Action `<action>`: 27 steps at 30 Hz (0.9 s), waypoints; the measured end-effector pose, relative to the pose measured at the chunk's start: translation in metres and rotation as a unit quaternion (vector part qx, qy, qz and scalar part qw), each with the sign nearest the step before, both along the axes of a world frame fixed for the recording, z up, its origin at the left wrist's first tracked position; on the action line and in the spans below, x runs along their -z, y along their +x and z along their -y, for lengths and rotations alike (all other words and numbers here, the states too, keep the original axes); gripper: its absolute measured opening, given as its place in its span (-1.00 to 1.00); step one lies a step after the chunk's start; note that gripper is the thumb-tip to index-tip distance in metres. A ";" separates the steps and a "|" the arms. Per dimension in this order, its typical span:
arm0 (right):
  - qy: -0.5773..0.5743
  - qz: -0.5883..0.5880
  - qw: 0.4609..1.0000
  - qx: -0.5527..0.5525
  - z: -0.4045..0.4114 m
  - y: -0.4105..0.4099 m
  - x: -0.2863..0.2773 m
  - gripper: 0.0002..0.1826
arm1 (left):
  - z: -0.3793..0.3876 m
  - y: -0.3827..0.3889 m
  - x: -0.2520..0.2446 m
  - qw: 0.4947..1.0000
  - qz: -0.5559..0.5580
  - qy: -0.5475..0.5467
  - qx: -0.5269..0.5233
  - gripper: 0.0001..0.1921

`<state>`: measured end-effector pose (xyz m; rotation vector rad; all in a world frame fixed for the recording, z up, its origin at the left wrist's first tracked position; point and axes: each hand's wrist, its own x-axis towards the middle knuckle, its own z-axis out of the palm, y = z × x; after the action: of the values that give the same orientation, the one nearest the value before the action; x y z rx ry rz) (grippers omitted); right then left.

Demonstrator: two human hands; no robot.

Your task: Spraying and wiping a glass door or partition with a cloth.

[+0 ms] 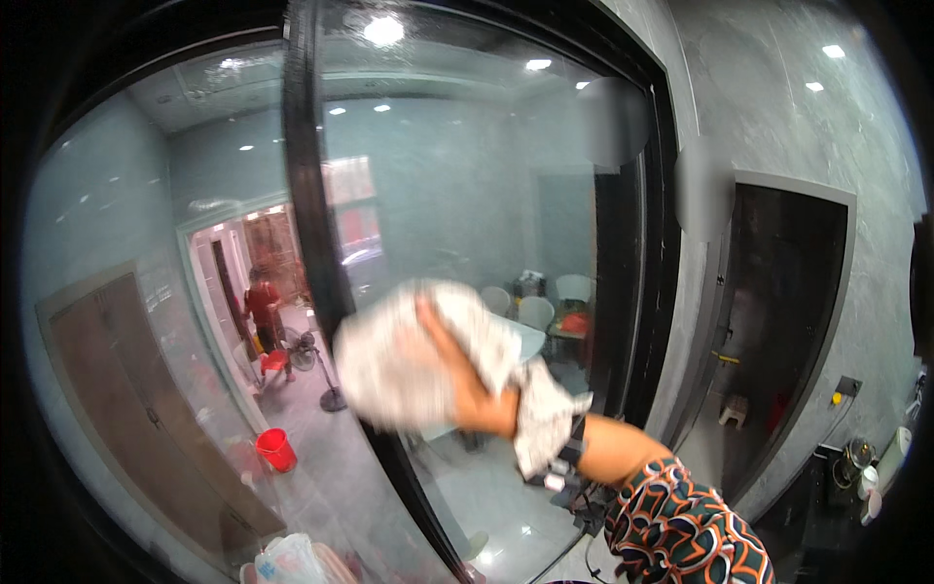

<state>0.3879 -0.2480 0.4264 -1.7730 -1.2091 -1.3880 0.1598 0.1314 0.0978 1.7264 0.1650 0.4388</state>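
My right hand point(474, 379) holds a bunched pale cloth point(408, 358), blurred by motion, against or just in front of a framed glass panel point(452, 182). An end of the cloth hangs over the wrist, beside a dark band. The cloth overlaps the black upright frame point(310, 182) between two glass panes. A patterned sleeve covers the upper arm. Whether the cloth touches the glass cannot be told. My left hand is out of view.
Through the glass show a red bucket point(276, 450), a standing fan point(305, 349), chairs point(536, 312) and a person in red. A dark doorway point(781, 328) and a black counter point(795, 504) with containers are at right. A plastic bag point(288, 561) lies at bottom left.
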 end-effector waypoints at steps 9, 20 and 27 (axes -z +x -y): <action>0.560 -0.181 0.761 0.274 0.166 0.058 0.233 -0.51 | 0.046 0.021 -0.069 0.994 -0.046 0.055 0.083 -0.54; 0.404 -0.096 0.899 0.143 0.188 0.090 0.130 -0.39 | 0.088 0.048 -0.089 0.975 -0.170 0.014 0.144 -0.35; 0.567 -0.152 0.764 0.268 0.356 0.138 0.071 -0.27 | 0.124 0.067 -0.107 0.963 -0.165 0.089 0.195 -0.44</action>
<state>0.5264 -0.6037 0.3549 -1.3013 0.4065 -1.5081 0.2270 0.0078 0.2049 1.9457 0.0207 -0.1312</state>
